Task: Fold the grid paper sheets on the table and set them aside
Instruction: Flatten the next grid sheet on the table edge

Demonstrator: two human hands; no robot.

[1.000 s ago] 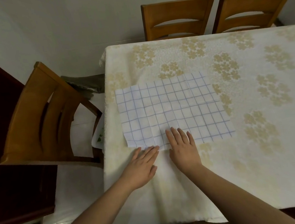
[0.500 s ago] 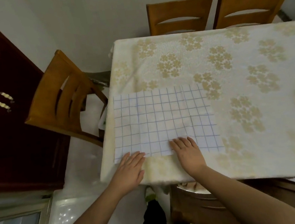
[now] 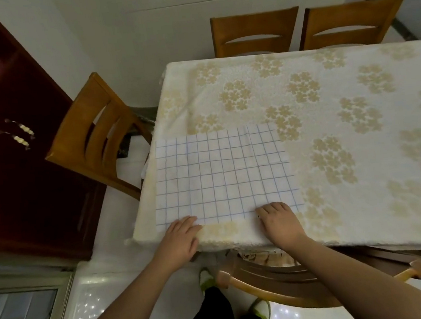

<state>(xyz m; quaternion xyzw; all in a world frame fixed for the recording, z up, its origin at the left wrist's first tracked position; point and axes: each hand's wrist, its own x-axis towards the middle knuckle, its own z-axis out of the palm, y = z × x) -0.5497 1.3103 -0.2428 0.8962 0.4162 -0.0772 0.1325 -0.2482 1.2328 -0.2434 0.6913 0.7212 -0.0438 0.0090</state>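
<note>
The grid paper sheet (image 3: 223, 175) is laid flat near the table's left front corner, its left edge reaching the table edge and its near edge brought close to the front edge; a moment ago it lay further in on the cloth and slightly skewed, so it has been drawn toward the person and squared up. Old crease lines are seen across it, but no fold is made yet.

The near edge is now met at two spread points: the left hand (image 3: 180, 237) at the left corner, the right hand (image 3: 279, 221) further right than before. Fingertips are rested on the paper; whether the edge is pinched or only pressed cannot be told, as the fingers look slightly curled.

By judgement, the sheet is set up for lifting the near edge over.

Around it, the flowered tablecloth (image 3: 329, 109) and wooden chairs (image 3: 255, 32) are seen.
</note>
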